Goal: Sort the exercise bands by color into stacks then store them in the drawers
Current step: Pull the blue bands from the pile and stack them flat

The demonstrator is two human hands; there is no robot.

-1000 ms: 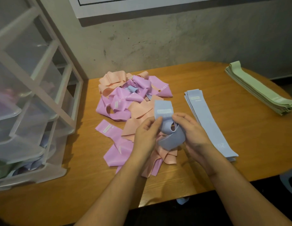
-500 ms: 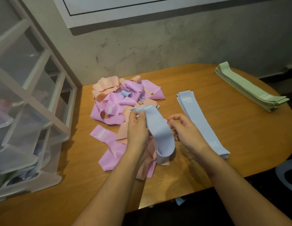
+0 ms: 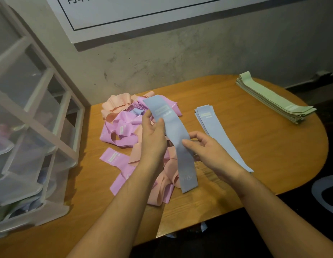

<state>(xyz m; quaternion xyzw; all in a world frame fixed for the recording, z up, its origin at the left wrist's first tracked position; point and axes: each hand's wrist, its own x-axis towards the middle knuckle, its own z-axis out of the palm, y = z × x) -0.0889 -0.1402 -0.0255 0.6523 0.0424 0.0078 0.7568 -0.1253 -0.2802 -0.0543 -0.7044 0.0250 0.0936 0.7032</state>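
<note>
A blue exercise band (image 3: 173, 135) is stretched out flat above the table. My left hand (image 3: 153, 135) pinches its upper part near the label, and my right hand (image 3: 204, 148) pinches its right edge at the middle. Below them lies a loose pile of pink and peach bands (image 3: 124, 127). A neat blue stack (image 3: 217, 131) lies just right of my right hand. A green stack (image 3: 273, 99) sits at the table's far right.
A clear plastic drawer unit (image 3: 31, 138) stands at the left on the wooden table (image 3: 273, 155), with some bands inside its lower drawers. A concrete wall with a white sign is behind. A dark floor with a pale ring lies to the right.
The blue band was bunched and looped between my hands; now it is pulled out straight and flat, my left hand raised toward its label end.
</note>
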